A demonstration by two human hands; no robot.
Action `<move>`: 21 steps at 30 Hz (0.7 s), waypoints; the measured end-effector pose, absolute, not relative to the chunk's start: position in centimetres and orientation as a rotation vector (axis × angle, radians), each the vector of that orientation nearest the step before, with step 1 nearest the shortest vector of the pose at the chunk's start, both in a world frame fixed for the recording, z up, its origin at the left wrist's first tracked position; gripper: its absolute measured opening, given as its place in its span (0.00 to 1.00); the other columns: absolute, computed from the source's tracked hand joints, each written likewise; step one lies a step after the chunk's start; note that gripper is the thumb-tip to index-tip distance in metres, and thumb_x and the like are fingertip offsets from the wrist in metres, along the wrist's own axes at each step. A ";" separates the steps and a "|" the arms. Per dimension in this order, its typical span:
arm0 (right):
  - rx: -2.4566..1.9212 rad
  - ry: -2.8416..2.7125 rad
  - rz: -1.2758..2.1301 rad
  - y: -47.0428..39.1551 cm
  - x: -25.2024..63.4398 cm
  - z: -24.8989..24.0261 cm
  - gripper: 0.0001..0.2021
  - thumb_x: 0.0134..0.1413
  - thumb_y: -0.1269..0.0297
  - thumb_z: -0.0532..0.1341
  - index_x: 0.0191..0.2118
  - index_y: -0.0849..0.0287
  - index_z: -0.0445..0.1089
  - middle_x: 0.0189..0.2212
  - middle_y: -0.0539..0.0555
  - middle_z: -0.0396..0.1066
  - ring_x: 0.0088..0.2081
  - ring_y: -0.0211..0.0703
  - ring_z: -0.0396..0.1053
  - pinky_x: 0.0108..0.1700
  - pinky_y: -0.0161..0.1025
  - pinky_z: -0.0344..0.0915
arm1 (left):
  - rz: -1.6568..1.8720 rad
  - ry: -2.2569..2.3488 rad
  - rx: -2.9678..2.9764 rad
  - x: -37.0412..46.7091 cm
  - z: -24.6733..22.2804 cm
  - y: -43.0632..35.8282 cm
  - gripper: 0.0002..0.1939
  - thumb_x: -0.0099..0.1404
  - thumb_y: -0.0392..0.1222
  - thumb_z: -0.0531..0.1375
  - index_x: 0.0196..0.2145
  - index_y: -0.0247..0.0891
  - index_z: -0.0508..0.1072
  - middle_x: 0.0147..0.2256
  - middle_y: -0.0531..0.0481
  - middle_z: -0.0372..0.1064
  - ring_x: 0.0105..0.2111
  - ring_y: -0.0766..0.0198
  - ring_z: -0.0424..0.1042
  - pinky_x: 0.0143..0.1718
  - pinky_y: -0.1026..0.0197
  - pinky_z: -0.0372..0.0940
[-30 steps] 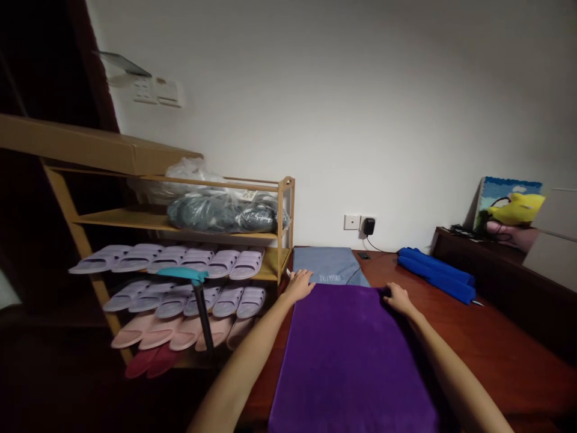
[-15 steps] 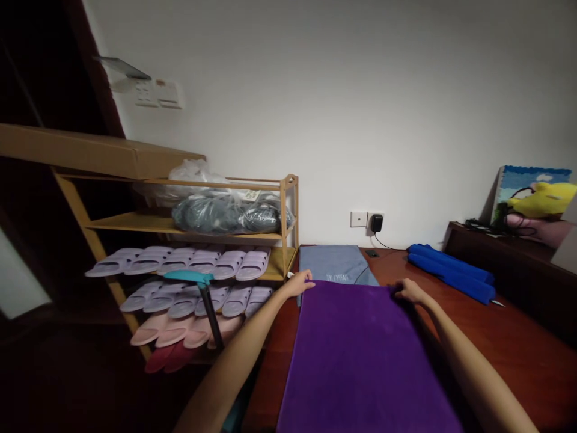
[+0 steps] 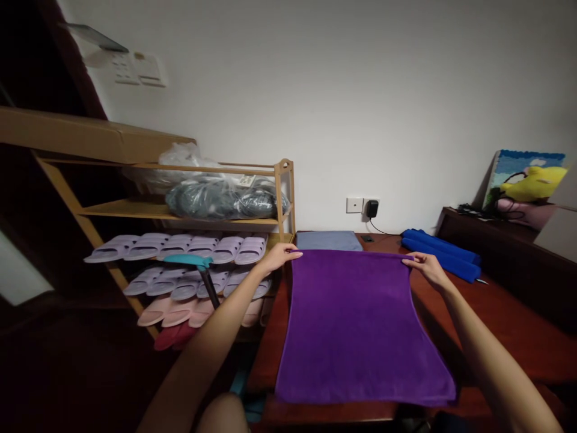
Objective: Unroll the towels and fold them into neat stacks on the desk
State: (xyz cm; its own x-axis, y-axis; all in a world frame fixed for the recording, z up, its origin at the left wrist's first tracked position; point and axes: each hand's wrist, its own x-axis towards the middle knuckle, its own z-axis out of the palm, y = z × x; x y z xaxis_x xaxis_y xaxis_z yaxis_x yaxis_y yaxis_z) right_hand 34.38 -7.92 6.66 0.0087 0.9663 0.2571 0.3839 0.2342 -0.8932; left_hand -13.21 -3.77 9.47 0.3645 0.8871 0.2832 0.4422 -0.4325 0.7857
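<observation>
A purple towel (image 3: 356, 325) is spread between my hands over the reddish-brown wooden table. My left hand (image 3: 280, 257) pinches its far left corner, thumb and fingers closed on the cloth. At the far right corner, my right hand (image 3: 426, 267) grips the edge the same way. The far edge is stretched nearly straight between them, while the near edge hangs at the front of the table. Behind it lies a flat grey-blue cloth (image 3: 329, 240), partly covered from view by the purple one.
A rolled blue towel (image 3: 442, 255) lies on the table (image 3: 505, 319) at right. A wooden rack (image 3: 285, 198) with several slippers and plastic-bagged items stands at left, a cardboard box (image 3: 67, 135) on top. A black plug adapter (image 3: 371, 208) sits in the wall socket.
The purple towel's far edge has risen and been pulled wider, hiding more of the grey-blue cloth. Its near edge now shows. The camera view has shifted slightly.
</observation>
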 end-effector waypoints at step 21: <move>-1.105 -1.632 1.142 -2.2 21.2 2.8 0.26 0.36 0.40 0.64 0.30 0.60 0.62 0.23 0.48 0.65 0.25 0.36 0.62 0.29 0.35 0.60 | 1.337 1.030 1.307 -21.6 9.2 -6.8 0.23 0.47 0.52 0.70 0.35 0.36 0.70 0.26 0.54 0.70 0.22 0.69 0.68 0.26 0.68 0.61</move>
